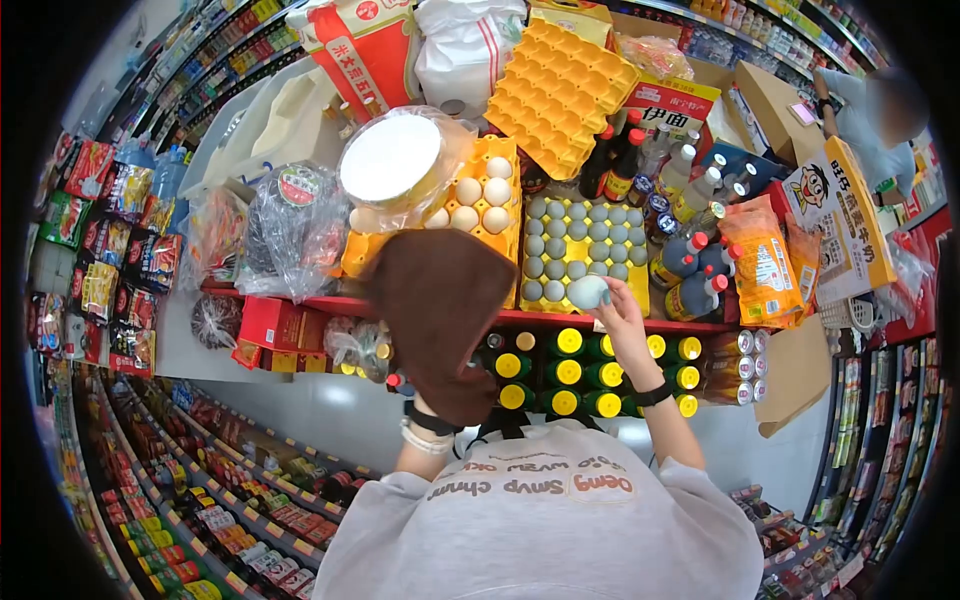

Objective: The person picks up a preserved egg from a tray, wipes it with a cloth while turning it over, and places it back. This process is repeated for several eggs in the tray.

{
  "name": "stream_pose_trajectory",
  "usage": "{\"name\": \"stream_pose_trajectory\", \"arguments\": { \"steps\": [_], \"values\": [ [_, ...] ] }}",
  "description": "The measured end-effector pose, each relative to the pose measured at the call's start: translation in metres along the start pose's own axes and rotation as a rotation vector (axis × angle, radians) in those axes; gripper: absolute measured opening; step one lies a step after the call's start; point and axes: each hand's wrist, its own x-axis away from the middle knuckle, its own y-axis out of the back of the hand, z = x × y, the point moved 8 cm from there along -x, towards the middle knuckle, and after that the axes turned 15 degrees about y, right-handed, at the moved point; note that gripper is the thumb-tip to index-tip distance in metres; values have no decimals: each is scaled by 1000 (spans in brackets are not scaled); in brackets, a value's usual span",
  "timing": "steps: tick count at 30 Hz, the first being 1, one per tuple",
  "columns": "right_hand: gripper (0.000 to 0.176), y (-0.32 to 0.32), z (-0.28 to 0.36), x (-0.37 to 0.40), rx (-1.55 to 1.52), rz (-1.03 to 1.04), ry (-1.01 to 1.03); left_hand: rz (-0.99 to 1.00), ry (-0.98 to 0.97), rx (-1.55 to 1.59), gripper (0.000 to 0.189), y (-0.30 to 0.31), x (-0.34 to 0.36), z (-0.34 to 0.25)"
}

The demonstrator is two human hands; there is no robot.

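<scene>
My right hand (624, 322) is closed around a pale blue-green egg (587, 292), held up over the near edge of a yellow egg tray (632, 297). Rows of grey-green eggs (555, 248) sit in that tray, with some cups bare. A dark brown cloth (440, 310) hangs from my left hand, which it covers; only the wrist with a black band (432, 420) shows. Behind the cloth, an orange tray (505, 150) holds several cream eggs (496, 192). A round white lid in plastic (390, 158) partly covers that tray.
Stacked orange egg trays (560, 95) lie behind. Sauce bottles (690, 265) and orange packets (762, 262) crowd the right side. Below the red table edge stand yellow-capped bottles (566, 373) and cans (735, 367). A person (880, 130) is at the far right.
</scene>
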Motion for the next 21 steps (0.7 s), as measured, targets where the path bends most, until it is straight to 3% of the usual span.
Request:
{"name": "stream_pose_trajectory", "arguments": {
  "steps": [4,6,8,9,11,12,14,16,21],
  "values": [
    [35,-28,63,6,-17,41,227,131,-115,-102,35,-44,1,-19],
    [40,-34,64,11,-66,55,207,152,-137,-109,35,-62,7,-6],
    [45,-47,61,15,128,194,210,478,56,280,47,-94,21,25],
    [49,-54,61,17,248,251,205,482,56,282,47,-90,18,15],
    [45,-63,55,24,504,372,283,481,-213,-172,46,-86,13,-27],
    [44,-70,55,28,638,461,343,465,-267,-253,46,-90,15,-32],
    [44,-71,57,32,582,413,355,426,-180,-104,46,-96,14,-29],
    [44,-78,64,36,747,495,433,397,-94,28,46,-101,14,-21],
    [38,-87,68,48,636,349,426,318,87,260,46,-105,20,2]
  ]
}}
